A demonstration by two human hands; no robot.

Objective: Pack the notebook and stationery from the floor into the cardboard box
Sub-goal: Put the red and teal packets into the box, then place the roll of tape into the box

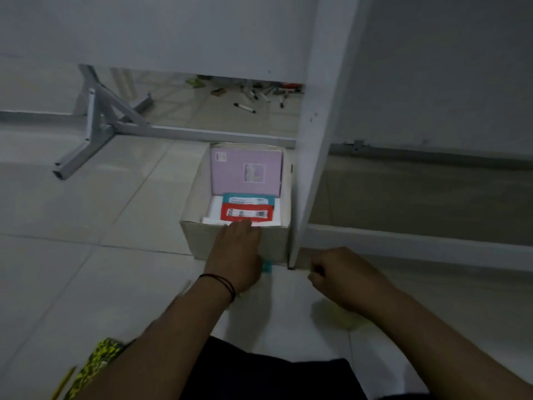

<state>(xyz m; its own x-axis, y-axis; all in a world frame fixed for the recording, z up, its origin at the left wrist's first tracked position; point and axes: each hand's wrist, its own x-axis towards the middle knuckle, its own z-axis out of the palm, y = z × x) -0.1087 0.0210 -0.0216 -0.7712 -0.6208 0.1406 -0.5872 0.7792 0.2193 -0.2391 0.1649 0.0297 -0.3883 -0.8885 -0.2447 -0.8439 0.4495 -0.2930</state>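
An open cardboard box [199, 209] stands on the floor against a white table leg [314, 157]. Inside it, a purple notebook [246, 171] leans on the far wall, with a teal packet [248, 199] and a red packet [246, 213] lying on white items in front. My left hand [236, 252] reaches palm down over the box's near rim, fingertips at the edge. A small teal thing [267, 267] peeks out beside its palm; whether the hand holds it is hidden. My right hand [336, 274] is curled into a loose fist near the foot of the table leg.
Several markers [244, 107] and small items lie scattered on the tiles beyond the box, under the white tabletop [173, 33]. A grey metal frame [98, 122] stands to the left. A blurred yellowish thing [341, 316] lies under my right forearm. Yellow patterned cloth [95, 368] is at bottom left.
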